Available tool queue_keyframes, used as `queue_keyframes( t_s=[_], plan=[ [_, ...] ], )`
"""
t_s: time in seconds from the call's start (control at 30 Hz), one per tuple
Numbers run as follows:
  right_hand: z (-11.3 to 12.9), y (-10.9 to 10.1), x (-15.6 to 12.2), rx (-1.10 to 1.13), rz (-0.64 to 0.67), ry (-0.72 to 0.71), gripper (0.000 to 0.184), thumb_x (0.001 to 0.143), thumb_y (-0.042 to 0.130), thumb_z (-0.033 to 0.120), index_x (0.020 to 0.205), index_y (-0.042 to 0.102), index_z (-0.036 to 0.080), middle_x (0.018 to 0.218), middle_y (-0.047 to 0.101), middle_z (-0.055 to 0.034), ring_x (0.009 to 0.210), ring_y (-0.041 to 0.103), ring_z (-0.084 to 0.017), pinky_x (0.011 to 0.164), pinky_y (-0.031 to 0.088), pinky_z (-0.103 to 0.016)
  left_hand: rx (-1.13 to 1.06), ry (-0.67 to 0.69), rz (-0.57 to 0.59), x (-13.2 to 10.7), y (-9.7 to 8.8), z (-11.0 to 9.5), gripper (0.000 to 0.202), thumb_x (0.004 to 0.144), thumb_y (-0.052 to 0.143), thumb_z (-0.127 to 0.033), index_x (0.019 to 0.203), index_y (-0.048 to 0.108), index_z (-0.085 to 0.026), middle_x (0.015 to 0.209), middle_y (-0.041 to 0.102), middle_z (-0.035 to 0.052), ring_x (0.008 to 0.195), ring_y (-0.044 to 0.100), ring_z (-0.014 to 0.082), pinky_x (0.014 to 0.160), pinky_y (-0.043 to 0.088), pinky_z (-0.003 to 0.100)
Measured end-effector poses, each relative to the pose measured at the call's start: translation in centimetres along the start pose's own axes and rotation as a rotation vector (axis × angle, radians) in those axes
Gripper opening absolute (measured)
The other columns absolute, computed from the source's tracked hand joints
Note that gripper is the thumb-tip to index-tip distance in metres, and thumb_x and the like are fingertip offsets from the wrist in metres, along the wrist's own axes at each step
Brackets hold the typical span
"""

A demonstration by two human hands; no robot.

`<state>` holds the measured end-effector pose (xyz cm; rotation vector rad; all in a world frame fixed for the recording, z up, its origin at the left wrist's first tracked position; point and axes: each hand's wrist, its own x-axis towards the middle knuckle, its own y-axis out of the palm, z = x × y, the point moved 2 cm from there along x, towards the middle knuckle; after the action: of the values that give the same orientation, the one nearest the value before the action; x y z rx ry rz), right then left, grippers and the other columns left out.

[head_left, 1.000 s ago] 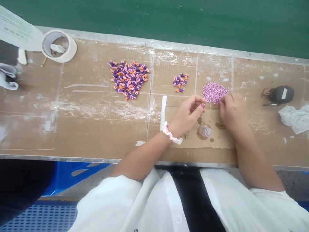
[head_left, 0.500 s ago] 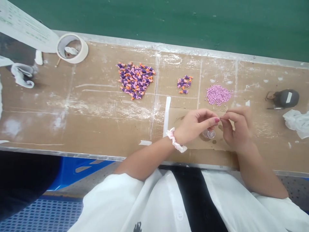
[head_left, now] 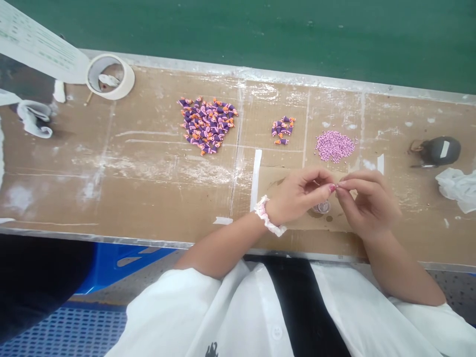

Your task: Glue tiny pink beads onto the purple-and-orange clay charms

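My left hand and my right hand meet fingertip to fingertip above the cardboard-covered bench. Both pinch something tiny between them that I cannot make out. Just below the fingertips stands a small clear bottle on a stained patch. Beyond the hands lies a heap of small pink beads. A small group of purple, pink and orange pieces lies left of it. A large pile of the same pieces lies further left.
A roll of masking tape and a sheet of paper sit at the far left, near a curled white strip. A dark rounded object and a crumpled white cloth lie at the right. A green surface runs behind.
My right hand came back from the pink bead heap toward me and met my left hand's fingertips over the small bottle. The view shifted slightly.
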<state>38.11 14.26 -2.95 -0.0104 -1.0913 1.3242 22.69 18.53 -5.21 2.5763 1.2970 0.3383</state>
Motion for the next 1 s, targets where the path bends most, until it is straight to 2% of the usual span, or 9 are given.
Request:
queue_keyframes(
  t_s=[0.2, 0.37, 0.83, 1.0],
  plan=[
    [0.0, 0.1, -0.1, 0.212, 0.02, 0.126, 0.024, 0.077, 0.067, 0.003, 0.09, 0.062, 0.023, 0.08, 0.059, -0.0015, 0.07, 0.058, -0.016, 0.056, 0.047, -0.031, 0.363, 0.324, -0.02, -0.2, 0.1, -0.8, 0.005, 0.089, 0.056, -0.015, 0.085, 0.059, -0.017, 0.077, 0.058, -0.0009, 0.07, 0.054, 0.0077, 0.068, 0.046, 0.02],
    [0.0, 0.0, 0.3, 0.284, 0.077, 0.144, 0.022, 0.077, 0.064, 0.002, 0.085, 0.06, 0.022, 0.078, 0.058, -0.0009, 0.068, 0.055, -0.015, 0.056, 0.043, -0.03, 0.539, 0.467, 0.011, -0.4, 0.0, -0.5, 0.006, 0.091, 0.053, -0.014, 0.087, 0.057, -0.017, 0.08, 0.06, 0.0022, 0.076, 0.055, 0.0108, 0.074, 0.049, 0.023],
    [-0.2, -0.3, 0.7, 0.334, 0.242, 0.269, 0.015, 0.082, 0.06, 0.007, 0.082, 0.057, 0.022, 0.076, 0.056, -0.0003, 0.067, 0.054, -0.015, 0.057, 0.043, -0.03, 0.616, 0.534, 0.055, -0.3, -0.6, -0.5, 0.004, 0.093, 0.053, -0.018, 0.091, 0.057, -0.019, 0.087, 0.064, 0.0047, 0.081, 0.057, 0.0125, 0.076, 0.049, 0.024],
    [-0.3, -0.5, 0.8, 0.405, 0.256, 0.244, 0.017, 0.082, 0.058, 0.005, 0.083, 0.056, 0.021, 0.076, 0.054, -0.0002, 0.065, 0.054, -0.014, 0.057, 0.044, -0.029, 0.614, 0.469, 0.078, -0.4, -0.4, -0.5, 0.012, 0.096, 0.05, -0.023, 0.088, 0.058, -0.019, 0.085, 0.064, 0.0039, 0.079, 0.057, 0.0111, 0.075, 0.049, 0.023]
  ],
)
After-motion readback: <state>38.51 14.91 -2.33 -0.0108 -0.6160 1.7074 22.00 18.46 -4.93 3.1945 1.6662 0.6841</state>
